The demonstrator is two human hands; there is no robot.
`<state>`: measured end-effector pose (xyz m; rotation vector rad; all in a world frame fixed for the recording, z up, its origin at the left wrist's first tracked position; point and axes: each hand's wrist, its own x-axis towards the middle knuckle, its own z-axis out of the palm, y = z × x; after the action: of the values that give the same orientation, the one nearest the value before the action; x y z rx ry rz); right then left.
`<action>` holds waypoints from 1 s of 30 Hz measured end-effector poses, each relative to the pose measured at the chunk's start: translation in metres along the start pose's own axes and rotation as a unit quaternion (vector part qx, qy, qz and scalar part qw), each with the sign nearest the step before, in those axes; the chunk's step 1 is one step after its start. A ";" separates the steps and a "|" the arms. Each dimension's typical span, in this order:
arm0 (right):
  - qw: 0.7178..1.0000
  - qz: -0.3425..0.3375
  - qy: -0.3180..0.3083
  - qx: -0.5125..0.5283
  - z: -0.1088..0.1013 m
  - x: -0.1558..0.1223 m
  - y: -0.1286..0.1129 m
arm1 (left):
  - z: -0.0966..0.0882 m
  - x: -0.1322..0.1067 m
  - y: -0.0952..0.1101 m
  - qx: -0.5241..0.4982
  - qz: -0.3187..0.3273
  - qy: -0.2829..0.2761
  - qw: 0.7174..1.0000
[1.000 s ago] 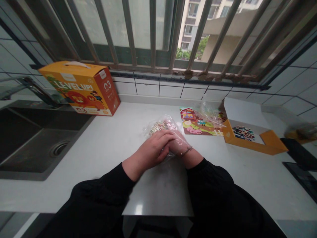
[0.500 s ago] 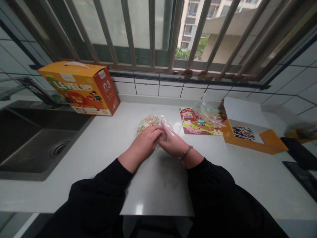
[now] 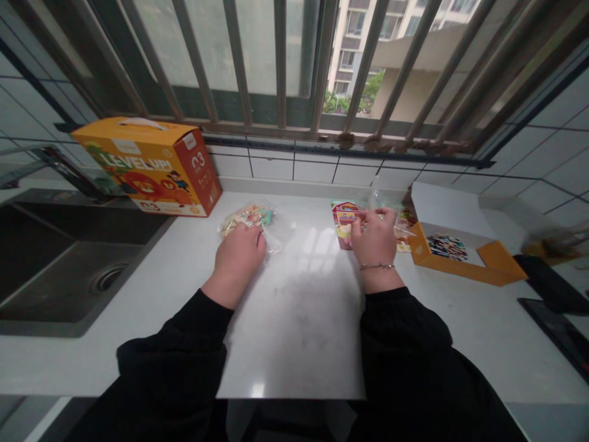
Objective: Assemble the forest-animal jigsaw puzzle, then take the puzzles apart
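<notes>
My left hand (image 3: 239,261) is closed on the near edge of a clear plastic bag of small colourful pieces (image 3: 251,215), which lies on the counter. The kind of pieces is hard to make out. My right hand (image 3: 375,239) is over an illustrated farm card (image 3: 343,224), with its thumb apart from its bent fingers and nothing visible between them. It hides the middle of the card. Just behind and to the right of that hand lies crumpled clear plastic wrapping (image 3: 384,202), partly over the card.
An orange "LEVEL UP!" box (image 3: 151,169) stands at the back left beside the sink (image 3: 87,322). To the right is an open orange-and-white box (image 3: 460,270) with many small pieces (image 3: 446,247) in it. A barred window (image 3: 280,67) runs behind the white counter (image 3: 294,331).
My hands have come apart. The left has moved left with the bag of pieces. The right has let go of the bag and moved right, over the farm card.
</notes>
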<state>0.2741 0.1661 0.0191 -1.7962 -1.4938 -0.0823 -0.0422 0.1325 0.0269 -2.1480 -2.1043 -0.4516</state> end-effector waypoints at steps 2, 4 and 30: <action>1.000 0.025 0.006 -0.015 0.002 0.003 0.015 | 0.002 0.000 -0.001 0.001 -0.001 -0.057 0.998; 0.999 0.044 -0.003 -0.017 0.007 0.005 0.029 | 0.005 0.001 -0.003 0.011 -0.001 -0.073 0.997; 0.981 -0.136 -0.103 0.095 -0.007 -0.010 0.007 | 0.002 -0.006 0.003 -0.287 0.241 -0.004 0.927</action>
<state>0.2803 0.1536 0.0149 -1.4750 -1.8243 0.1112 -0.0392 0.1276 0.0235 -2.8525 -1.4611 -1.0959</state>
